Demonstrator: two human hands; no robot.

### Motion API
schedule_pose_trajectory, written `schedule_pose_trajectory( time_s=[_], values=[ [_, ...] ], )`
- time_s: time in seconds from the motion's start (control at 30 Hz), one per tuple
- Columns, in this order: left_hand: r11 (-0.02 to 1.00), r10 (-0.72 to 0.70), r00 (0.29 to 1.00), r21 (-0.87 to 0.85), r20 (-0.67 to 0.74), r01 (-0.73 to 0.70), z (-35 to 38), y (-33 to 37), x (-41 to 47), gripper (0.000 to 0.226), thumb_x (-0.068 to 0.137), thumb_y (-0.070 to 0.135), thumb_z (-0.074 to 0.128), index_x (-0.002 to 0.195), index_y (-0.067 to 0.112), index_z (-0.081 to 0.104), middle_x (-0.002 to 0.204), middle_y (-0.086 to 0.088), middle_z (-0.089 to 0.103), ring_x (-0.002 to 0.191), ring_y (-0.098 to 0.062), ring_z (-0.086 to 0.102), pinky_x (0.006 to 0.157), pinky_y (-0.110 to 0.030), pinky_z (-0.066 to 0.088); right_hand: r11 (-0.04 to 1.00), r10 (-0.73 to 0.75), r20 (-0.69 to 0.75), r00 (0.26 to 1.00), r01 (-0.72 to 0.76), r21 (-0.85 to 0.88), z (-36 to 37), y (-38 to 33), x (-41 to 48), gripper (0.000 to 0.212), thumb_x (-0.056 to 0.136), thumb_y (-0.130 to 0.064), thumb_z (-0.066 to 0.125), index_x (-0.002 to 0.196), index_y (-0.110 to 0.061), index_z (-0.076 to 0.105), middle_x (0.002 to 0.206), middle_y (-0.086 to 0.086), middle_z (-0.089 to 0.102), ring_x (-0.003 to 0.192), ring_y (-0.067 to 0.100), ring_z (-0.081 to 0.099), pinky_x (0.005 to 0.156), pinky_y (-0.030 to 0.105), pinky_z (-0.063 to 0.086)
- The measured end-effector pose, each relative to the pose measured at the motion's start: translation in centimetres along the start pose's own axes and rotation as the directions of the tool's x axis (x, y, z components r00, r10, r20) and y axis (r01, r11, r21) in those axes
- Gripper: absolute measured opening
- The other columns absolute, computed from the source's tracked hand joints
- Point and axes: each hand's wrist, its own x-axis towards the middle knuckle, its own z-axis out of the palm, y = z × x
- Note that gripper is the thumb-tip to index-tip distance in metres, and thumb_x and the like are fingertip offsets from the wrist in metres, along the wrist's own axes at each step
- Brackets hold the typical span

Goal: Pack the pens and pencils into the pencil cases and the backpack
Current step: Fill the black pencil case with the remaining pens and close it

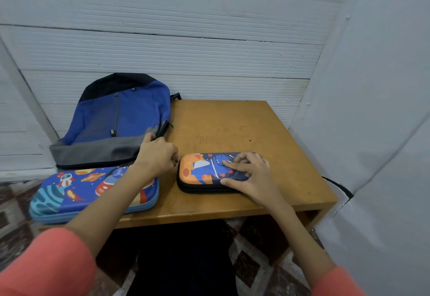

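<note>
The wooden table (232, 128) lies under both my hands and carries everything. Beyond my left hand (158, 156) lies the blue, grey and black backpack (121, 119), flat on its back, with a side zip parted just past my knuckles. Under my left forearm sits the large blue space-print pencil case (76, 193), lid down. Between my two hands is the small orange and navy pencil case (204, 174), also closed. My right hand (249, 174) rests on its lid, fingers spread and nearly straight, thumb against the near side, pressing it down. My left fingers are curled tight, pinching the zip pull (178, 161) at that case's left end.
</note>
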Motion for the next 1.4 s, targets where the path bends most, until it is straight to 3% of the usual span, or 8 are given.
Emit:
schedule_pose_trajectory(
  time_s=[0.1,0.2,0.43,0.57,0.77,1.1,1.27,1.4],
  values=[
    [0.998,0.010,1.000,0.060,0.013,-0.011,-0.6,0.2,-0.8,0.011,0.089,0.035,0.057,0.094,0.032,0.067,0.092,0.012,0.063,0.108,-0.010,0.052,0.112,-0.043,0.013,1.000,0.001,-0.008,1.000,-0.001,-0.007,-0.1,-0.1,0.0,0.047,0.071,-0.057,0.075,0.112,-0.035,0.072,0.103,-0.018,0.053,0.100,0.001,0.049,0.097,0.016,0.021],
    [0.996,0.021,1.000,0.089,0.024,-0.023,-1.1,0.5,-1.6,0.015,0.088,0.034,0.054,0.091,0.031,0.068,0.090,0.009,0.066,0.107,-0.011,0.053,0.116,-0.047,0.001,1.000,0.001,-0.016,1.000,-0.001,-0.014,0.0,-0.2,-0.1,0.053,0.069,-0.065,0.067,0.112,-0.035,0.072,0.103,-0.018,0.053,0.099,0.001,0.048,0.098,0.015,0.020],
    [0.988,0.016,0.998,0.152,0.056,-0.024,-1.8,1.8,-4.1,0.023,0.087,0.031,0.047,0.087,0.025,0.069,0.087,0.004,0.065,0.102,-0.013,0.056,0.115,-0.051,-0.017,0.999,-0.006,-0.027,1.000,0.005,-0.037,0.0,-0.5,-0.1,0.053,0.069,-0.064,0.068,0.112,-0.033,0.072,0.104,-0.016,0.053,0.101,0.001,0.047,0.096,0.022,0.022],
    [0.994,0.027,0.998,0.108,0.054,-0.033,-2.3,2.2,-5.6,0.023,0.086,0.028,0.048,0.090,0.023,0.070,0.090,0.003,0.065,0.101,-0.012,0.058,0.116,-0.048,-0.018,0.999,0.004,-0.023,1.000,-0.005,-0.044,0.1,-0.8,-0.2,0.059,0.067,-0.069,0.058,0.112,-0.033,0.072,0.103,-0.017,0.052,0.100,-0.001,0.046,0.096,0.025,0.024],
    [0.998,0.061,0.998,-0.036,0.035,-0.060,-1.8,2.8,-7.1,0.023,0.086,0.026,0.049,0.090,0.025,0.071,0.088,0.007,0.068,0.098,-0.012,0.060,0.109,-0.042,-0.028,0.998,0.003,-0.035,0.999,-0.005,-0.070,0.0,-0.9,-0.2,0.049,0.069,-0.055,0.073,0.113,-0.033,0.071,0.104,-0.015,0.053,0.099,-0.002,0.043,0.096,0.028,0.025],
    [0.973,0.089,0.996,-0.215,0.011,-0.085,-1.6,6.5,-8.3,0.016,0.089,0.032,0.057,0.099,0.025,0.068,0.102,0.007,0.066,0.112,-0.011,0.051,0.118,-0.040,0.004,0.997,0.008,-0.050,0.999,-0.012,-0.076,0.1,-1.2,-0.5,0.051,0.069,-0.059,0.067,0.114,-0.034,0.071,0.104,-0.014,0.053,0.100,-0.003,0.043,0.097,0.028,0.024],
    [0.952,0.115,0.993,-0.286,0.017,-0.106,-1.3,5.9,-8.5,0.021,0.092,0.038,0.055,0.106,0.029,0.067,0.106,0.009,0.064,0.116,-0.007,0.047,0.116,-0.038,0.011,0.992,0.029,-0.078,0.997,-0.038,-0.119,0.9,-1.5,-1.7,0.047,0.076,-0.050,0.069,0.118,-0.030,0.068,0.110,-0.011,0.055,0.108,0.006,0.049,0.103,0.039,0.035],
    [0.930,0.127,0.991,-0.351,0.032,-0.108,-1.0,5.6,-8.6,0.022,0.092,0.043,0.055,0.108,0.031,0.065,0.109,0.010,0.063,0.115,-0.008,0.048,0.116,-0.036,0.019,0.975,-0.093,-0.307,0.947,0.024,-0.221,2.6,-3.2,-4.0,0.026,0.082,-0.029,0.071,0.106,-0.018,0.070,0.107,-0.001,0.059,0.103,0.013,0.053,0.093,0.033,0.041]
  ],
)
